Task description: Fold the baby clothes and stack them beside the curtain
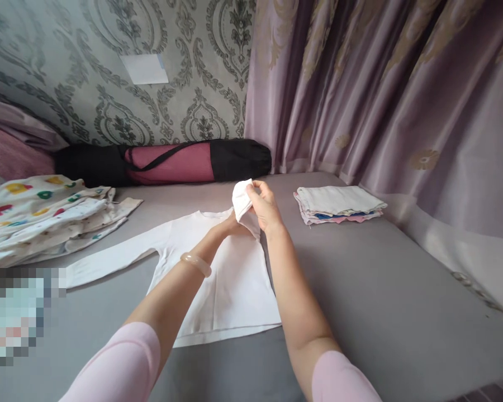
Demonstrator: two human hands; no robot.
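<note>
A white long-sleeved shirt [230,285] lies flat on the grey bed surface [369,290], its left sleeve stretched out toward the left. My right hand [265,209] pinches the shirt's right sleeve [241,202] and holds it lifted above the shoulder area. My left hand [230,226], with a pale bangle on the wrist, rests on the shirt near the collar, mostly hidden behind the raised sleeve and my right hand.
A small stack of folded clothes [339,204] sits at the back right. A pile of patterned garments [42,215] lies at the left. A rolled pink mat in a black bag [171,162] lies along the wall. Purple curtains [402,89] hang on the right.
</note>
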